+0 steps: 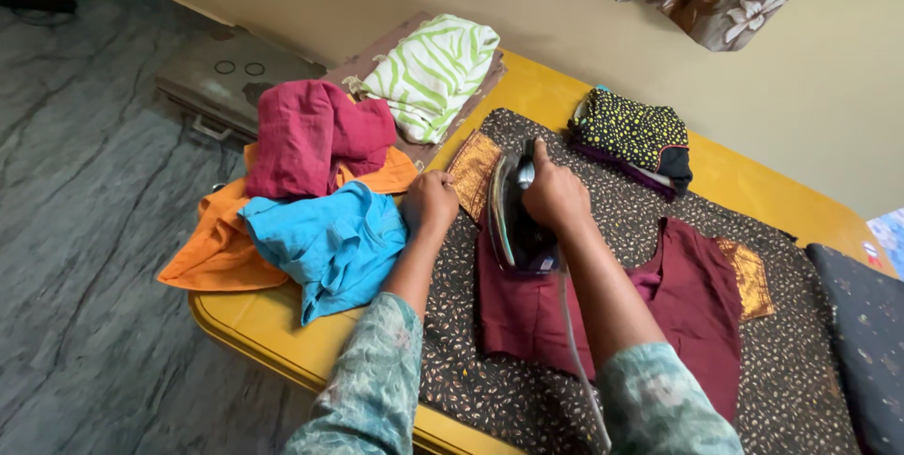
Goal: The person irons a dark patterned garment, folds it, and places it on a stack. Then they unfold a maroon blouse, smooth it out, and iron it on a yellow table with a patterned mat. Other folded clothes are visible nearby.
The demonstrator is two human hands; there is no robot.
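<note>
Nearest, both forearms in pale green patterned sleeves are cut off by the lower edge, so only wrists and hands can be followed. The right hand (pixel 556 193) is closed around the handle of a dark electric iron with a shiny soleplate (pixel 513 215); the handle itself is hidden under the fingers, and a grey cord (pixel 576 351) runs back along the arm and out of view. The iron is seen tilted onto its side on a maroon blouse with gold-trimmed sleeves (pixel 612 309), its long axis running away from the person and its tip pointing towards the far wall. The left hand (pixel 431 203) is curled into a loose fist just beside the gold sleeve edge (pixel 474 172); whether cloth is pinched in it cannot be told. A dark leaf-printed cloth (pixel 753 370) is spread beneath on a yellow table (pixel 254 323). Further off, crumpled blue, orange and red garments (pixel 320 182) are heaped, and a folded green-striped white cloth (pixel 435 73) lies behind.
</note>
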